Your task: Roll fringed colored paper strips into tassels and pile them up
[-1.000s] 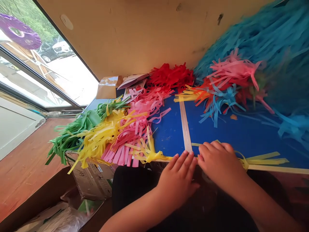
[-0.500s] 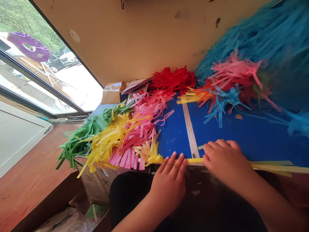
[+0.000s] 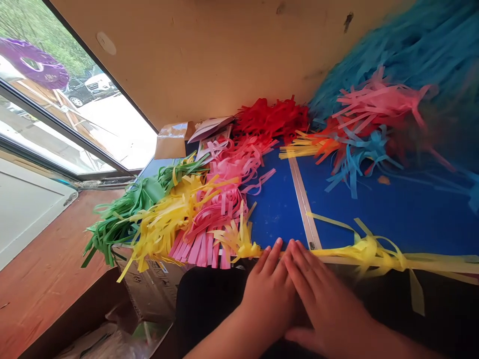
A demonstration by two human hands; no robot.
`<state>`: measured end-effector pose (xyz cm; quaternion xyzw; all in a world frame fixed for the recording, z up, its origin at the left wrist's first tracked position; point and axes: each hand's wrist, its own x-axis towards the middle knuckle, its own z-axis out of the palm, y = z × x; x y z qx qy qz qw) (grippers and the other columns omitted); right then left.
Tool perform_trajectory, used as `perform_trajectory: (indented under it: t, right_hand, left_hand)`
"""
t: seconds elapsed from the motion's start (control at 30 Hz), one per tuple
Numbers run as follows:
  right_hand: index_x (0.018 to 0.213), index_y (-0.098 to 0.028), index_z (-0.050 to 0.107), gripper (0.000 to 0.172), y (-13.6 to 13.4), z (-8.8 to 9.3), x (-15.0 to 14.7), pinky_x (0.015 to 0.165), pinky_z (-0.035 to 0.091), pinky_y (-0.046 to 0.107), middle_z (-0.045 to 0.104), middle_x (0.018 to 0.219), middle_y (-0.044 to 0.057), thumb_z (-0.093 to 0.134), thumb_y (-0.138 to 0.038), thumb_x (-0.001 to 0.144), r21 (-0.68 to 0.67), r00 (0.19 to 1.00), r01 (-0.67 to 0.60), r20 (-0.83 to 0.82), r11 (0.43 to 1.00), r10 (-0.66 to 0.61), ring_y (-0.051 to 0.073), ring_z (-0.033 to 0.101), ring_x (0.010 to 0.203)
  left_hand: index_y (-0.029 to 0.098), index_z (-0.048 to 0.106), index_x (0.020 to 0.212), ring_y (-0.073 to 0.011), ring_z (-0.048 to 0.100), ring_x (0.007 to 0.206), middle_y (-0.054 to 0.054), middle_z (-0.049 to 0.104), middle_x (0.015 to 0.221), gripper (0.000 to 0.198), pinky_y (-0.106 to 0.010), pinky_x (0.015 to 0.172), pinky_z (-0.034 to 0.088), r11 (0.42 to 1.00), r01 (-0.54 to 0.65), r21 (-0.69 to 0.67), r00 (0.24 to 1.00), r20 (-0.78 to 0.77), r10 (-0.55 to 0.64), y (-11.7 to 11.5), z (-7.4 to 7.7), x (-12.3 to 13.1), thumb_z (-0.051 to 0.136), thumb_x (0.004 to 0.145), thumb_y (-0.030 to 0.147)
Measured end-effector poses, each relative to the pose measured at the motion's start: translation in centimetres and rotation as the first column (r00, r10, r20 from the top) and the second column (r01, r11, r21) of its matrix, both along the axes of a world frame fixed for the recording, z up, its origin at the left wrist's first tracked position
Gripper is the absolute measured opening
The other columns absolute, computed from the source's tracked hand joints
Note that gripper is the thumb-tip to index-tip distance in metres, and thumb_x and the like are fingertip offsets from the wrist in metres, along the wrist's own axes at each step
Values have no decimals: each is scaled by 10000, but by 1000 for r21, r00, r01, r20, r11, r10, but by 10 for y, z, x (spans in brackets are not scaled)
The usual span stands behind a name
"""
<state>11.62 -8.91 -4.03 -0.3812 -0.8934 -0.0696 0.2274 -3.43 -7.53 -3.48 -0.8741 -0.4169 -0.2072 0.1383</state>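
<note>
A yellow tissue-paper tassel lies along the front edge of the blue table [image 3: 277,214], its middle rolled into a thin strand. One fringed end [image 3: 241,242] spreads left of my hands; the loose right end [image 3: 370,249] hangs partly over the edge. My left hand [image 3: 265,299] rests flat on the strand with fingers stretched out. Beside it, my right hand [image 3: 325,299] also lies flat, fingers straight, its fingertips touching or overlapping the left fingers. Part of the strand is hidden under both hands.
Green [image 3: 144,199], yellow [image 3: 168,214], pink [image 3: 224,209] and red [image 3: 273,117] tassels lie at the left and back. Mixed tassels [image 3: 381,107] and a large blue fringe pile [image 3: 389,60] stand at right. Below left is an open cardboard box [image 3: 78,309].
My right hand has let go of the strand farther right and moved left beside my left hand, opening flat. The tassel's right end now shows. The view has shifted slightly.
</note>
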Motion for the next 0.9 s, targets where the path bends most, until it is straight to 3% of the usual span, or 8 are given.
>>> perform_trajectory:
  t: [0.2,0.33,0.53,0.73,0.9]
  right_hand:
    - [1278,21,418,819,0,-9,11,991,345,448,424,1329,251,470,-613,762,40,994,110,7,993,-110,334,321,1282]
    - [1256,-79,475,579,-1,-3,19,1019,280,458,467,1320,169,337,-502,885,-7,981,185,-52,983,-185,266,417,1231]
    - [1202,-176,535,329,7,8,31,1025,259,406,557,1232,68,431,-274,906,19,975,201,-99,979,-198,193,543,1107]
    - [1133,-213,591,309,19,10,41,912,336,345,631,1128,22,453,-115,874,66,977,151,-161,986,-139,163,623,965]
    - [1104,-236,626,332,29,2,72,805,388,279,657,1078,-2,634,-232,773,156,999,49,-17,987,-46,148,657,837]
  left_hand:
    - [142,546,1198,-208,493,1185,-8,531,1279,391,-336,940,462,986,59,-157,998,-17,-62,5,18,-8,377,849,197]
    - [100,543,1185,-211,496,1183,-58,535,1272,370,-345,938,471,979,59,-195,997,-46,-69,5,28,-18,380,864,189]
    - [102,554,1171,-208,487,1193,-70,541,1269,346,-334,951,457,978,49,-201,997,-40,-59,2,29,-32,417,862,175]
    - [104,563,1172,-165,469,1207,-59,564,1249,335,-271,1027,354,982,81,-173,996,-33,-88,6,24,-48,344,919,122]
    - [120,584,1144,-143,479,1195,-48,609,1192,338,-240,1027,343,977,88,-192,996,15,-87,8,23,-48,315,939,132]
